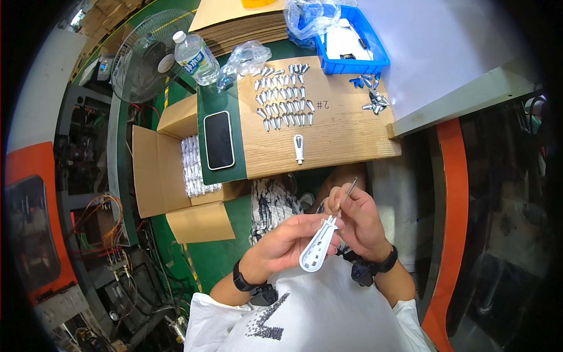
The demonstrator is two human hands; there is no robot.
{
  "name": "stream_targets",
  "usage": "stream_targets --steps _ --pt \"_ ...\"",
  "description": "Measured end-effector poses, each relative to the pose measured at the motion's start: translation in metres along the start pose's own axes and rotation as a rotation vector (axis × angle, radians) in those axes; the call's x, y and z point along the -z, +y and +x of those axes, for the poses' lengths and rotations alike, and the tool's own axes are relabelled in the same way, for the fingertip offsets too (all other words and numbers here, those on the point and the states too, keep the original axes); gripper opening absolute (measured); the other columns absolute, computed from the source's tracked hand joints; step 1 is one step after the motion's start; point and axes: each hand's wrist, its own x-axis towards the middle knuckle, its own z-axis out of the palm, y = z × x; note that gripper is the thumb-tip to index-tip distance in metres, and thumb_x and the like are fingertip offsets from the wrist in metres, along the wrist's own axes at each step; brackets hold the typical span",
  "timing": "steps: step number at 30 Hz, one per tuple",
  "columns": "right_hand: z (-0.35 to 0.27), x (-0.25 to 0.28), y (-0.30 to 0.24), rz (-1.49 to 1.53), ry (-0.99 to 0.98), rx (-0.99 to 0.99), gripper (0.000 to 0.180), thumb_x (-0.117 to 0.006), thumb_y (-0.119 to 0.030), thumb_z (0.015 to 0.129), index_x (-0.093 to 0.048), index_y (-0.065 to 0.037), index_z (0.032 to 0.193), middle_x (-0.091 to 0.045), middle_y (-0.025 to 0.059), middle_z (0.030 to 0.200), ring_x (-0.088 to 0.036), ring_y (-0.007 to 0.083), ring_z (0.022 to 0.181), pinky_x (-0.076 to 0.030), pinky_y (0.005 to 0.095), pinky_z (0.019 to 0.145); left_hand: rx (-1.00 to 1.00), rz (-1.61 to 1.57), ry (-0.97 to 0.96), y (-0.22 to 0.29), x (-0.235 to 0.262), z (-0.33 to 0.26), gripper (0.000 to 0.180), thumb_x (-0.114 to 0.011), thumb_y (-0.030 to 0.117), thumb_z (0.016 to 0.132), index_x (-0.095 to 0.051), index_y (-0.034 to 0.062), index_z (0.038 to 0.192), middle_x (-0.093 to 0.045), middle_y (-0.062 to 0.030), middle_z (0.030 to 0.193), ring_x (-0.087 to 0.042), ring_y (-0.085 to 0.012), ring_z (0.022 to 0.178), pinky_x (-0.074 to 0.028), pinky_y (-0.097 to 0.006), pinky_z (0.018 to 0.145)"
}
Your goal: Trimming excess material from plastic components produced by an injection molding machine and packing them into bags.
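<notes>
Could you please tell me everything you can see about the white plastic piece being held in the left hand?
The white plastic piece is a flat, teardrop-shaped part, seemingly moulded plastic, with a wide rounded lower end, slot-like openings along its middle, and a narrow neck at the top. The left hand grips it from the side, above the person's lap, narrow end up. The right hand holds a thin metal pin close to that neck; actual contact cannot be judged.
</notes>
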Motion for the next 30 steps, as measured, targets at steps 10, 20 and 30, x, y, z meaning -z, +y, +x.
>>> stream_targets --steps 10,20,30 --pt "-0.005 -0.001 -0.017 -0.135 0.117 0.463 0.022 -0.047 -0.025 0.101 -0.043 -0.005 0.092 -0.053 0.0093 0.071 -0.049 0.0154 0.060 -0.043 0.0281 0.054 -0.073 -0.105 0.011 -0.003 -0.015 -0.004 0.033 -0.049 0.019 0.099 -0.049 -0.0065 0.121 -0.064 -0.0189 0.106 -0.066 -0.0249 0.098 -0.057 -0.033 0.084" --pt "-0.013 -0.002 -0.012 -0.496 -0.031 0.660 0.019 -0.052 -0.021 0.098 -0.044 -0.005 0.097 -0.061 0.0154 0.082 -0.057 0.0177 0.069 -0.048 0.0277 0.063 -0.028 -0.089 0.015 -0.003 -0.018 -0.003 0.032 -0.049 0.017 0.099 -0.051 -0.0062 0.121 -0.065 -0.0197 0.107 -0.066 -0.0258 0.098 -0.055 -0.033 0.086" --pt "-0.011 0.000 -0.009 -0.493 0.006 0.663 0.019 -0.051 -0.021 0.099 -0.043 -0.004 0.097 -0.061 0.0148 0.079 -0.058 0.0181 0.069 -0.049 0.0283 0.063 -0.028 -0.090 -0.005 -0.004 -0.016 -0.002 0.032 -0.049 0.017 0.099 -0.050 -0.0062 0.122 -0.064 -0.0202 0.108 -0.066 -0.0269 0.098 -0.055 -0.034 0.088"
